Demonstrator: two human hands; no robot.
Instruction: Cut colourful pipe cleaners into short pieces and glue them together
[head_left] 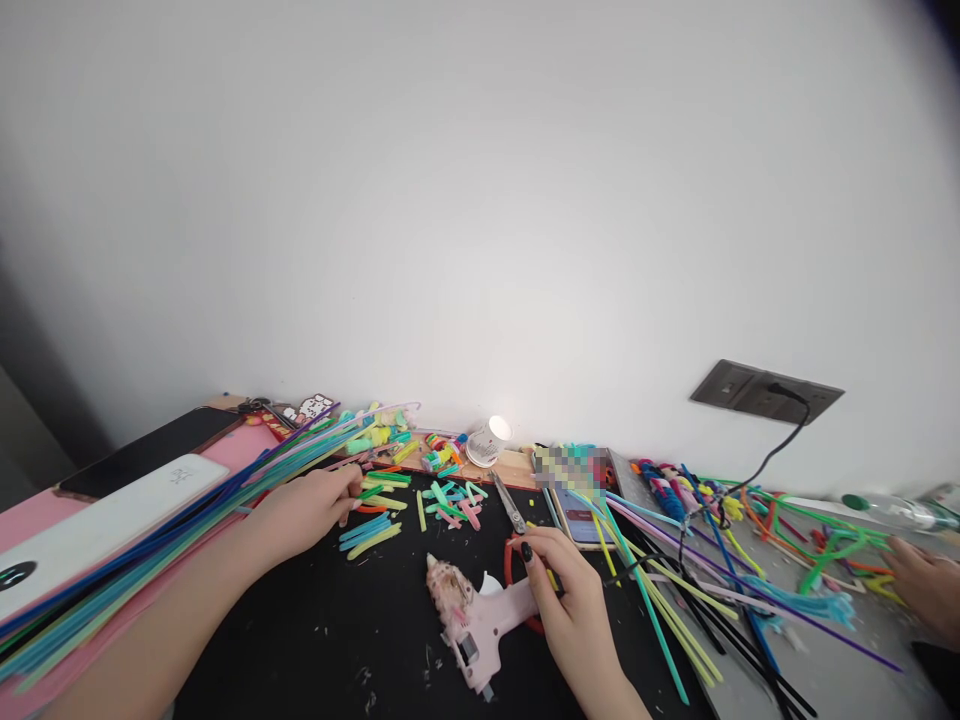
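Observation:
My left hand (319, 507) reaches over the black mat, its fingers bent together at the edge of the short cut pipe cleaners (371, 535). Whatever is between those fingertips, if anything, is hidden. At the handle end of a pink hot glue gun (484, 630), my right hand (570, 595) is closed, thumb with a dark nail on top. The gun's stained nozzle points up and left. Beneath its handle lie red-handled scissors (510, 503), blades toward the wall. More short pink and mint pieces (457, 503) are scattered between the hands.
Long pipe cleaners (300, 460) lie across the left side beside a white box-like device (112, 530). A paper cup (488, 441) and a phone (587, 518) stand farther back. Another person's hand (922, 585) is at far right. A cord runs to the wall socket (765, 390).

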